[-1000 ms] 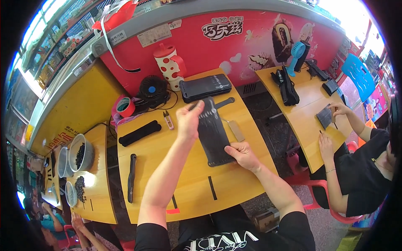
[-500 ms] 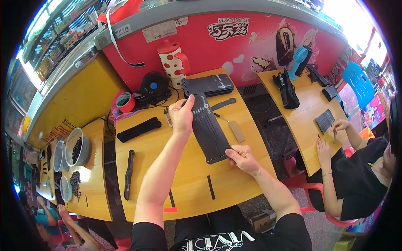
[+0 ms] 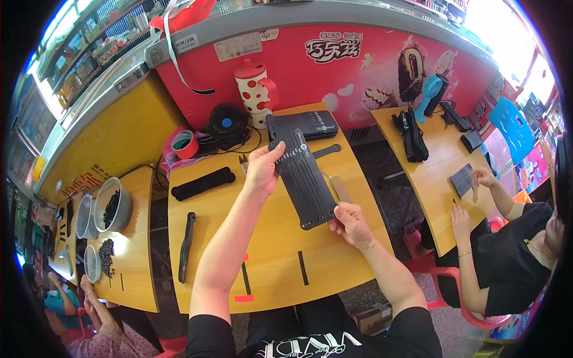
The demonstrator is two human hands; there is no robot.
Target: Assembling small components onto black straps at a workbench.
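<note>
Grasping the flat black panel (image 3: 305,185) near its eleven o'clock end is the left hand (image 3: 264,168); the right hand (image 3: 353,225) pinches its five o'clock corner.

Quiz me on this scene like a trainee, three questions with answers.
1. True or false: the bare left hand holds the near end of the flat, black strip bundle.
2. What colour is the centre of the round black fan: A green, B blue, C yellow?
3. Fill in: the white, red-spotted tumbler stands to the ____ of the fan, as the wearer sees it.
Key: 1 false (far end); 2 B; 3 right.
</note>
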